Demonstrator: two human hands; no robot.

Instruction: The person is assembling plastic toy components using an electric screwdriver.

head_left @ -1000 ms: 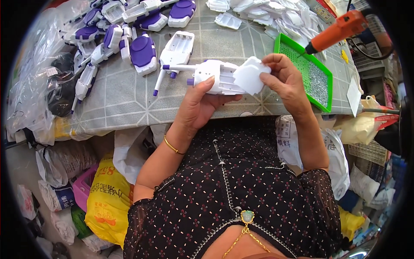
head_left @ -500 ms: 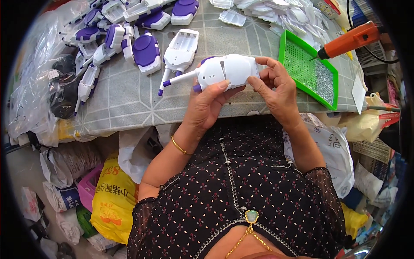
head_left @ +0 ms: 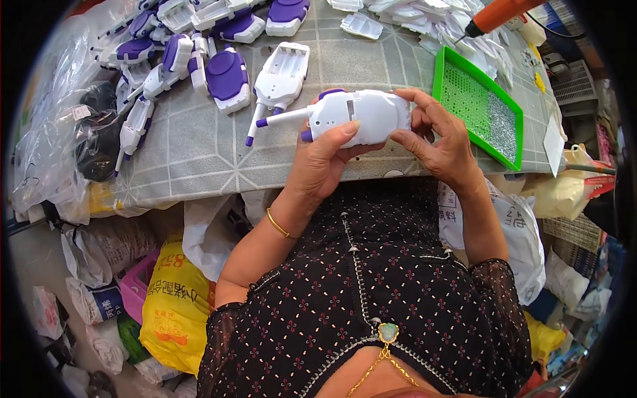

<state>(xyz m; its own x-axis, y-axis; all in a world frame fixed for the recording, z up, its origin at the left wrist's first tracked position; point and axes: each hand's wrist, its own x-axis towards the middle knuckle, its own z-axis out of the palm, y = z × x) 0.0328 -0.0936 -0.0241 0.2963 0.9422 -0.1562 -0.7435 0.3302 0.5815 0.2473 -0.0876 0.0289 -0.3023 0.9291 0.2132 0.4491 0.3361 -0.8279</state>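
Note:
Held above the table's near edge is a white-and-purple plastic handset point(head_left: 332, 109) with a purple-tipped antenna pointing left. Its white back faces up, and a battery cover point(head_left: 381, 114) lies over the wide right part, with a dark slot at the cover's left end. My left hand point(head_left: 323, 156) grips the handset from below, thumb pressed on the back beside the slot. At the right end, my right hand point(head_left: 441, 136) holds the handset's edge between thumb and fingers. Another handset point(head_left: 282, 76) lies just beyond, its battery bay uncovered.
More handsets point(head_left: 225, 79) are heaped at the far left, beside clear plastic bags point(head_left: 50, 132). White covers point(head_left: 424, 20) pile up at the back. A green tray point(head_left: 458, 126) of small screws is at the right, with an orange electric screwdriver point(head_left: 497, 16) hanging above and beyond it.
The electric screwdriver has swung up and away from the tray. Both hands and the handset have shifted slightly right, and the handset has levelled a little.

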